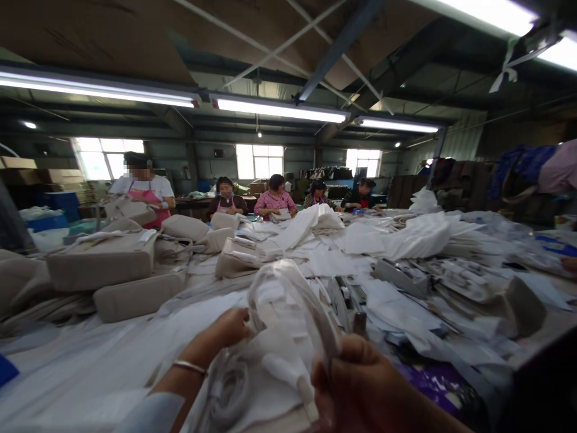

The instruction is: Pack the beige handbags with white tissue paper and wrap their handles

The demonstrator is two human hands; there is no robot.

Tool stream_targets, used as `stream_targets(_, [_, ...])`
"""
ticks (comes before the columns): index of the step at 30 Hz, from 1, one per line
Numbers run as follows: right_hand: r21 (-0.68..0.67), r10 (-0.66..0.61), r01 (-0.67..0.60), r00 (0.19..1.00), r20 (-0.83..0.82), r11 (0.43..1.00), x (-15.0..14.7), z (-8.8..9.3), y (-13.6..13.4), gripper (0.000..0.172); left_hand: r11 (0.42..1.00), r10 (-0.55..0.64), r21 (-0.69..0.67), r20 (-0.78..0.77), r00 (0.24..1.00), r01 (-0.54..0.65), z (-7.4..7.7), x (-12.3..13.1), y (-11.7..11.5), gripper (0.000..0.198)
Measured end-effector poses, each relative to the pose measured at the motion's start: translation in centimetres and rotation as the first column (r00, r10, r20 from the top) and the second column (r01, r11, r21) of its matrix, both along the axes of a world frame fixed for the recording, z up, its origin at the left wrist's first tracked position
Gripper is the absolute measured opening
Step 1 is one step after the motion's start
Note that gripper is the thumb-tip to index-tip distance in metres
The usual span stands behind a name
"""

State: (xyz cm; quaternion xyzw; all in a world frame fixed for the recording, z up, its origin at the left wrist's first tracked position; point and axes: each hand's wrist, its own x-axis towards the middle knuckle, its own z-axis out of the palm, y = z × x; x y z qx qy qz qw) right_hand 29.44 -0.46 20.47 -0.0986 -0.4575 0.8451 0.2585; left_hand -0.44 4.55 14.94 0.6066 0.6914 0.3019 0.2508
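A pale bag handle (pixel 311 300), apparently sheathed in clear film, arches up between my hands. My right hand (pixel 360 379) is closed around its right end, thumb and fingers pressed together. At the left end of the arch, my left hand (pixel 228 331) has its fingers curled in against the handle; the fingertips are partly hidden. A metal bangle (pixel 189 367) circles my left wrist. Below the hands lies an off-white bag (pixel 261 385), with a coiled, wrapped strap (pixel 229 388) on its left side.
Beige bags (pixel 101 261) are piled on the left. Stacks of white sheets (pixel 419 234) cover the far table. A grey box (pixel 347 300) with small items stands beyond my right hand, near purple plastic (pixel 442 385). Several people sit or stand across the table.
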Motion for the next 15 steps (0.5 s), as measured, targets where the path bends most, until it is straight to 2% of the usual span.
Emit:
stream_targets(2, [-0.032,-0.072,0.072,0.997,0.005,0.997,-1.5,0.5,0.3,0.031,0.997,0.063,0.039,-0.037,0.997,-0.062,1.6,0.0,-1.2,0.011])
stream_targets(4, [0.013,-0.16,0.159,0.986,0.053,0.987,-2.7,0.7,0.9,0.029,0.996,0.056,0.066,-0.01,0.998,-0.056,3.1,1.2,-3.0,0.019])
stream_targets(5, [0.054,-0.205,0.202,0.977,0.064,0.978,-3.3,0.8,1.2,0.028,0.998,0.006,0.061,0.037,0.999,-0.008,3.7,2.3,-4.1,0.026])
stream_targets(7, [0.136,-0.249,0.24,0.967,0.052,0.961,-4.2,1.0,1.6,0.026,0.987,-0.16,0.034,0.288,0.944,0.157,4.5,4.9,-6.4,0.038])
stream_targets(9, [0.161,-0.234,0.225,0.972,0.036,0.961,-4.9,1.1,1.8,0.026,0.975,-0.223,0.069,0.398,0.89,0.214,4.8,7.5,-8.6,0.043])
stream_targets(11, [0.147,-0.209,0.2,0.977,0.048,0.969,-5.4,1.3,1.7,0.025,0.968,-0.25,0.09,0.433,0.866,0.234,4.6,9.2,-10.1,0.043])
stream_targets(15, [0.18,-0.245,0.229,0.967,0.066,0.957,-6.2,1.3,1.6,0.025,0.969,-0.248,0.127,0.527,0.813,0.214,4.1,10.2,-11.4,0.042])
